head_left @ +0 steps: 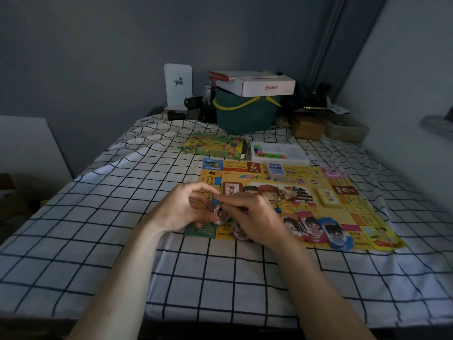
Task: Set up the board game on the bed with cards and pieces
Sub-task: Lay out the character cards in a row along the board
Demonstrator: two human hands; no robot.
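Fingers (221, 196) of both our hands meet over the near left corner of the game board (289, 192), pinching a small printed character piece (221, 215) between them. Our left hand (186, 209) curls round it from the left and our right hand (255, 218) from the right, so neither is free; how the piece is built is hard to read, since the hands cover most of it. It sits just above the board's corner square, touching or nearly so, we cannot tell which.

To the right along the near edge of the board stand three more character pieces (316, 229), side by side in a row. We judge the piece in our hands belongs at the left end of that row, so the coming move runs a short way rightward along the board's near edge, and our right hand is the nearer one to carry it.

Further out, a yellow card deck (329, 198) lies on the board's right side and a pale deck (275, 168) on its far edge. Beyond the board lie the game box (213, 146) and a white tray (279, 152) of coloured bits, all on the checked bed (98, 217). At the headboard end stand a green basket (245, 116) and a white carton (259, 84) resting on it.
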